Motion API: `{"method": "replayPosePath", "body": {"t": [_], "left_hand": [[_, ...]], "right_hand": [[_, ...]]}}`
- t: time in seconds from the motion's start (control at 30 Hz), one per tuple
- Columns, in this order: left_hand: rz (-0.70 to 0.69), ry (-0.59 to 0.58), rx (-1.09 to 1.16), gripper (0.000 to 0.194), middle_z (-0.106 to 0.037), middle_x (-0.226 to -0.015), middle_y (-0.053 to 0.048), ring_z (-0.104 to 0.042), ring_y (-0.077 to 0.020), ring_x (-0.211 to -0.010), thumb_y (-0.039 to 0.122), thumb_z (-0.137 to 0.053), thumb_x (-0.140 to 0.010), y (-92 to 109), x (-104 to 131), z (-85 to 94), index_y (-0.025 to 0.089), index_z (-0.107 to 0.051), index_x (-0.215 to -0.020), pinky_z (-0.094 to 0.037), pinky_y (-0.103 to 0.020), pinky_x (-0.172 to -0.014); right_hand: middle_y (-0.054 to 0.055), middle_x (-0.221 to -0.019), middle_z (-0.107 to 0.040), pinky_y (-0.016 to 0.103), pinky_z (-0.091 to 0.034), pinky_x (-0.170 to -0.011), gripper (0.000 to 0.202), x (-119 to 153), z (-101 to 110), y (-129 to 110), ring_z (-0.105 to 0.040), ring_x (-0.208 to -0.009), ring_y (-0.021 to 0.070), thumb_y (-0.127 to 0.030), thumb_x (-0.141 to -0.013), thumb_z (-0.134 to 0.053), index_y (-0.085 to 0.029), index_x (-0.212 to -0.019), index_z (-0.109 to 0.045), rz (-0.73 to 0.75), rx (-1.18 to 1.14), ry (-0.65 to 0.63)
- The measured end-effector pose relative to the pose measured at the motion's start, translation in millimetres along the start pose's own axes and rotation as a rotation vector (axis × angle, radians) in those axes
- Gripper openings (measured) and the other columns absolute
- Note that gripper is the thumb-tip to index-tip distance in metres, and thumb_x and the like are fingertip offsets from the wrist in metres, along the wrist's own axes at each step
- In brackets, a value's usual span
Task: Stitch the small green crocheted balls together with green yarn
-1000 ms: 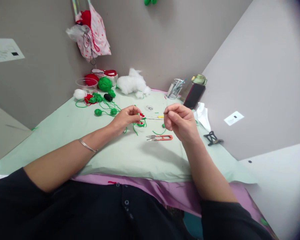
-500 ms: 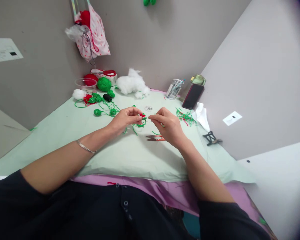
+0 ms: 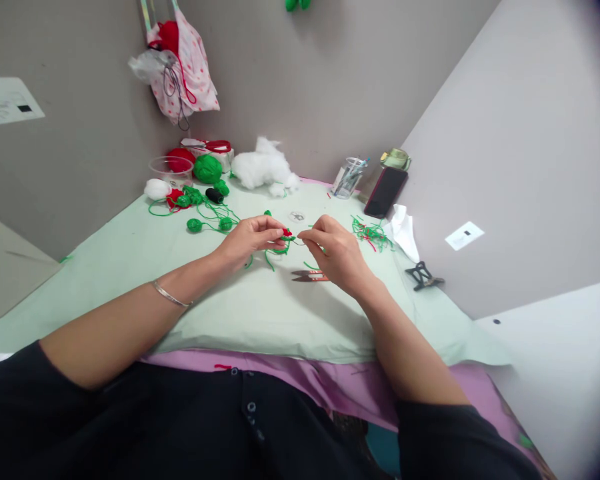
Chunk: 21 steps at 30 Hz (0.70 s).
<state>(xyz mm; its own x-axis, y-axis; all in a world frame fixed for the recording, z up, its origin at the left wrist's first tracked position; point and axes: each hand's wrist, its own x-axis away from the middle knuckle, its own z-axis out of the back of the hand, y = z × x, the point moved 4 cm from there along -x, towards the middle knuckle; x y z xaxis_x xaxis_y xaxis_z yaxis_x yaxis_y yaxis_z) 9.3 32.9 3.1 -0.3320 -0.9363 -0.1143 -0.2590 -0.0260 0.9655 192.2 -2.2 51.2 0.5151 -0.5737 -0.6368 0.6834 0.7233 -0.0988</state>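
Note:
My left hand (image 3: 257, 238) pinches a small red and green yarn piece (image 3: 288, 236) between thumb and fingers, with green strands hanging below it. Just to the right, my right hand (image 3: 331, 248) is closed in a pinch. A thin dark strand runs from its fingertips toward the yarn piece; what the fingertips hold is too small to make out. Snips with orange handles (image 3: 310, 275) lie on the table under my right hand, partly covered by it.
Green yarn balls (image 3: 208, 169), white stuffing (image 3: 263, 168) and a clear cup (image 3: 349, 179) stand at the back. A phone (image 3: 386, 192), yarn scraps (image 3: 371, 233), white tissue (image 3: 403, 232) and a black claw clip (image 3: 424, 276) are on the right. A round clear object (image 3: 297, 217) lies behind my hands.
The yarn piece has turned slightly in my left fingers, showing its red part differently. My right hand has shifted very slightly; its pinch is unchanged.

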Motion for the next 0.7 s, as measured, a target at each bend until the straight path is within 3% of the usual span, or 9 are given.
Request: {"method": "replayPosePath", "body": {"t": [0.43, 0.7], "left_hand": [[0.122, -0.15, 0.061, 0.027, -0.075, -0.088, -0.006, -0.072, -0.0174, -0.082, 0.034, -0.086, -0.073, 4.8, 1.7, -5.5, 0.016, -0.075, -0.089, -0.056, -0.041, -0.096], [0.133, -0.171, 0.068, 0.028, -0.075, -0.087, -0.006, -0.072, -0.0173, -0.081, 0.034, -0.087, -0.072, 4.2, 1.0, -6.2, 0.016, -0.074, -0.09, -0.057, -0.04, -0.094]], "right_hand": [[0.001, -0.081, -0.056, 0.028, -0.044, -0.068, 0.016, -1.7, 4.1, 6.9, -0.055, -0.071, 0.0134, -0.017, -0.094, -0.061, -0.024, -0.093, -0.076, -0.091, -0.287, 0.019], [0.001, -0.08, -0.056, 0.029, -0.045, -0.068, 0.016, -1.9, 5.5, 17.0, -0.055, -0.073, 0.0137, -0.026, -0.094, -0.062, -0.025, -0.096, -0.078, -0.21, -0.541, -0.093]]}}
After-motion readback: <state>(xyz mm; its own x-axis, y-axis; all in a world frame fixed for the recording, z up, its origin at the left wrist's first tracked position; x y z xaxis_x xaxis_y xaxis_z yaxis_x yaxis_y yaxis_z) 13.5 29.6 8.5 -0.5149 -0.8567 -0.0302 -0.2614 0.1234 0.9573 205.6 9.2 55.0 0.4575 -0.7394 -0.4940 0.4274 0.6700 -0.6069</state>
